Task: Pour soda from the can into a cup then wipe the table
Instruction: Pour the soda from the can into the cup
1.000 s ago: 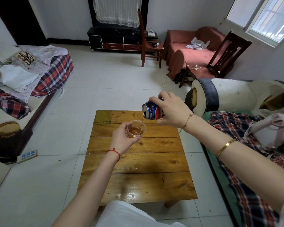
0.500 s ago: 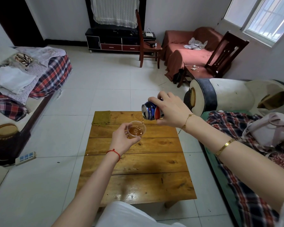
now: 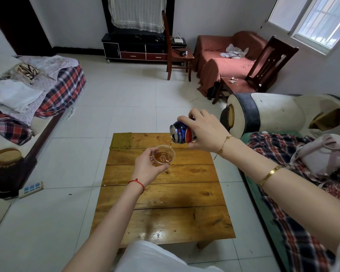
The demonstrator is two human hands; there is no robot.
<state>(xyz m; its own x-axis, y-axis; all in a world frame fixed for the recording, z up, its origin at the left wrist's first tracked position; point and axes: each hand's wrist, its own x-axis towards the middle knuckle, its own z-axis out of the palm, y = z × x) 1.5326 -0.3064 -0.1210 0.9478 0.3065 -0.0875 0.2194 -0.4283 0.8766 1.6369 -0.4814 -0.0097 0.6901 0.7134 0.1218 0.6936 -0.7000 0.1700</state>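
My right hand (image 3: 205, 132) grips a blue and red soda can (image 3: 181, 133), tipped on its side with its mouth to the left. A thin brown stream falls from the can into a clear plastic cup (image 3: 164, 155). My left hand (image 3: 146, 169) holds the cup from below and the left, above the far half of the wooden table (image 3: 165, 205). The cup is partly full of foamy brown soda. A folded olive-green cloth (image 3: 121, 140) lies on the table's far left corner.
A sofa with plaid clothes (image 3: 294, 193) runs along the table's right side. Another sofa piled with clothes (image 3: 28, 91) lies to the left. A power strip (image 3: 31, 189) rests on the tiled floor. Wet patches shine on the table's near planks.
The soda level and foam in the cup have risen as the stream keeps falling. Both hands stay in nearly the same place.
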